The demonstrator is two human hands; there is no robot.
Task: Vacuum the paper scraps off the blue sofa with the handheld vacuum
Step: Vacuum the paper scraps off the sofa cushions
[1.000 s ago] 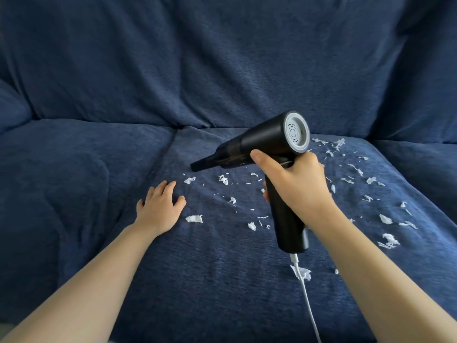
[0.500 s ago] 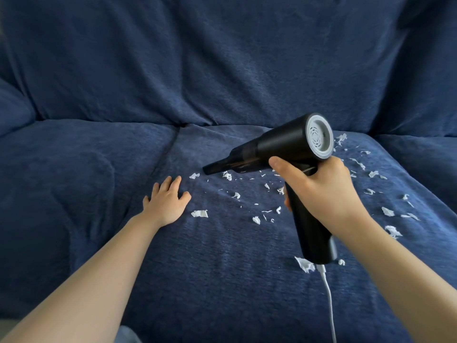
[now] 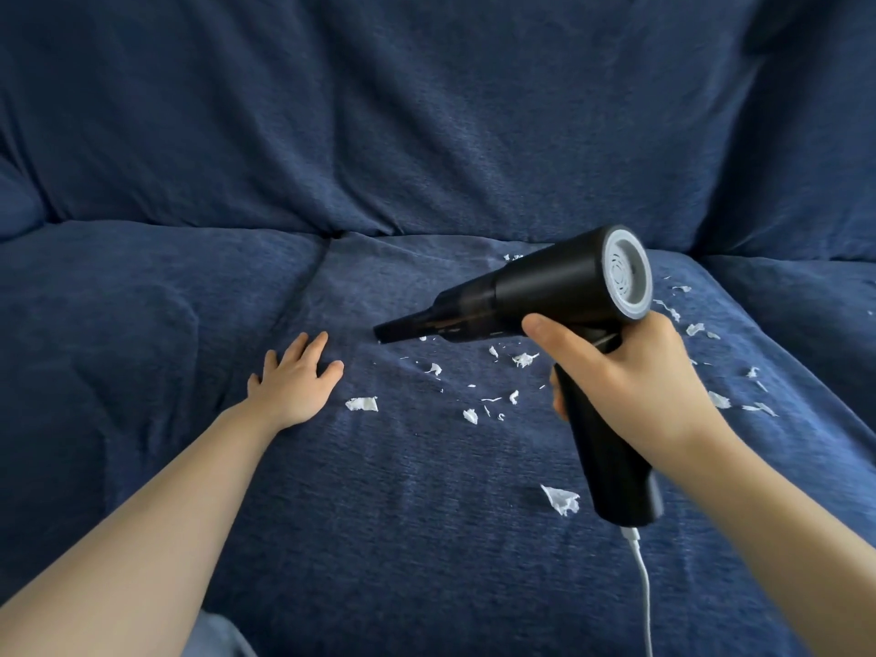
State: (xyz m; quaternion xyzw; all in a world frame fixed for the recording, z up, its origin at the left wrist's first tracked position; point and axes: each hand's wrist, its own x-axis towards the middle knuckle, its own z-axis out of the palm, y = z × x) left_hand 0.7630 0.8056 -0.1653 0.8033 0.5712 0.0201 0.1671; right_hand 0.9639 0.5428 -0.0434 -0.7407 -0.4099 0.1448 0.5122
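My right hand point(image 3: 630, 381) grips the handle of a black handheld vacuum point(image 3: 545, 286), its narrow nozzle pointing left and down just above the blue sofa seat point(image 3: 426, 538). White paper scraps point(image 3: 524, 358) lie scattered under and to the right of the vacuum; one larger scrap point(image 3: 362, 403) sits beside my left hand point(image 3: 296, 379), which rests flat with fingers spread on the cushion. Another big scrap point(image 3: 561, 500) lies near the handle's base.
A white cord point(image 3: 642, 590) hangs from the vacuum's handle toward the bottom edge. The sofa's backrest point(image 3: 426, 111) rises behind, and a seam separates the left seat cushion point(image 3: 142, 301) from the middle one.
The scrap that lay by the nozzle tip half a second ago is gone. My left hand stays planted on the cushion.
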